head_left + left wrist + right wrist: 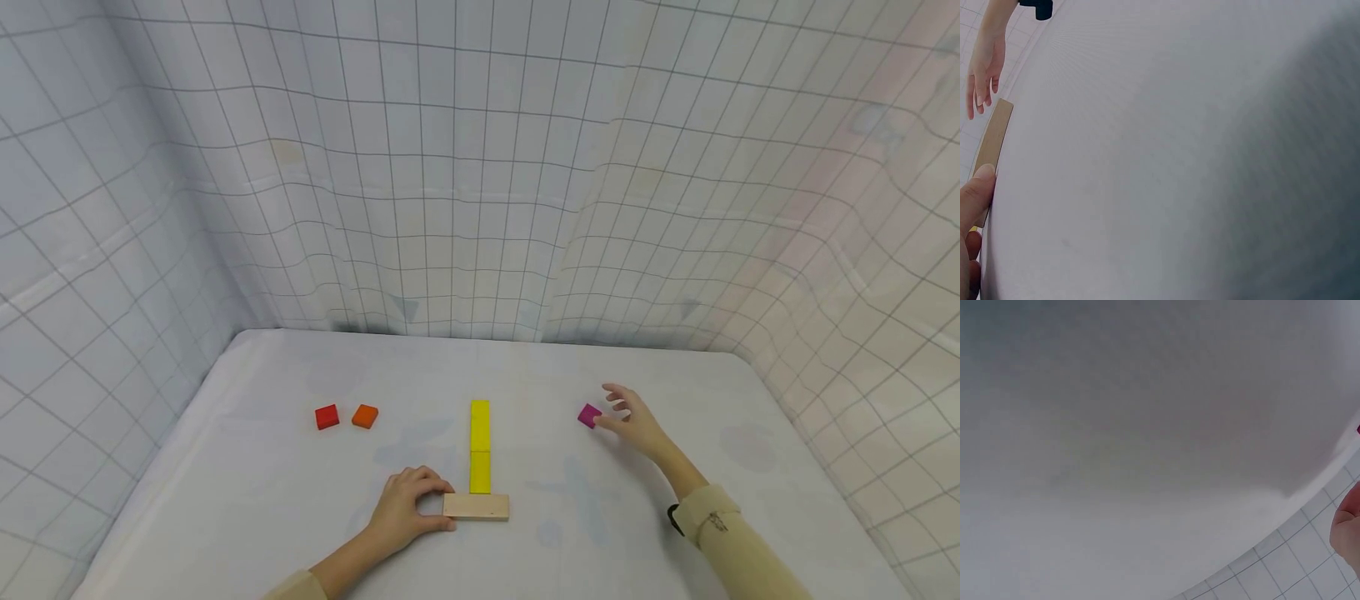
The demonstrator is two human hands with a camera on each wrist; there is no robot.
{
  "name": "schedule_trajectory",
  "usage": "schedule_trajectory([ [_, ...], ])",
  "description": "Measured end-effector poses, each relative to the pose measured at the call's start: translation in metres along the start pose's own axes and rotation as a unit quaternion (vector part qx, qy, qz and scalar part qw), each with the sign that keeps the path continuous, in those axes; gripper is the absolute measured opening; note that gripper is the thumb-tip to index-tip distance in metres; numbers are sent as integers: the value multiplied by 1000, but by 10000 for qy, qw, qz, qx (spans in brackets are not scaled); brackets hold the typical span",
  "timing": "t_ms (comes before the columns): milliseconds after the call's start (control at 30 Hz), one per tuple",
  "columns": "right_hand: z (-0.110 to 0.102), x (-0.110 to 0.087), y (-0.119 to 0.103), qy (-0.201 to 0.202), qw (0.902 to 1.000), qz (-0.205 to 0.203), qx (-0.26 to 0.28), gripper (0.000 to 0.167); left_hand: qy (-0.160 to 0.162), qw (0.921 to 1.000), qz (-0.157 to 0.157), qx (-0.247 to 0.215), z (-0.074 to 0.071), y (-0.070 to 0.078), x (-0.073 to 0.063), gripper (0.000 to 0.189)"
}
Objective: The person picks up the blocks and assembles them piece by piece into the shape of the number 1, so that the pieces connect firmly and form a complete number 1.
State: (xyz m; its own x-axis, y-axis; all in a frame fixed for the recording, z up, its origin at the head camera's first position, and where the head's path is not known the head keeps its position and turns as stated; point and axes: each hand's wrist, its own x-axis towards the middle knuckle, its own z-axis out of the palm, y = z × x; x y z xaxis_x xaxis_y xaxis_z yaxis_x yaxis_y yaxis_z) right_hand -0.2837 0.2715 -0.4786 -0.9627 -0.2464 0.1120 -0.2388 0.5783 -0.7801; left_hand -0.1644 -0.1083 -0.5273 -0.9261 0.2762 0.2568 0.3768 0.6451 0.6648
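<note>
In the head view my left hand [408,512] holds the left end of a plain wooden block [476,507], thumb at the near side and fingers at the far side. The same wooden block [994,139] shows under the thumb in the left wrist view. Against its far side stands a line of two yellow blocks [480,426], laid end to end. My right hand [633,423] is spread beside a purple block [588,415], fingers apart from the thumb. The thumb tip overlaps the purple block's right edge; whether it touches, I cannot tell.
A red block [327,417] and an orange block [365,416] lie side by side at the left of the white-covered table [247,500]. A gridded curtain [465,208] hangs behind and along both sides of the table.
</note>
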Motion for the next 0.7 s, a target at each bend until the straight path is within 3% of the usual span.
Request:
schedule_trajectory([
  [500,6,-3,12,-385,9984,416,-78,58,-66,10000,-51,-6,0,0,0,36],
  [700,11,-3,11,-291,9982,504,-144,55,-48,10000,-3,21,-1,0,0,38],
])
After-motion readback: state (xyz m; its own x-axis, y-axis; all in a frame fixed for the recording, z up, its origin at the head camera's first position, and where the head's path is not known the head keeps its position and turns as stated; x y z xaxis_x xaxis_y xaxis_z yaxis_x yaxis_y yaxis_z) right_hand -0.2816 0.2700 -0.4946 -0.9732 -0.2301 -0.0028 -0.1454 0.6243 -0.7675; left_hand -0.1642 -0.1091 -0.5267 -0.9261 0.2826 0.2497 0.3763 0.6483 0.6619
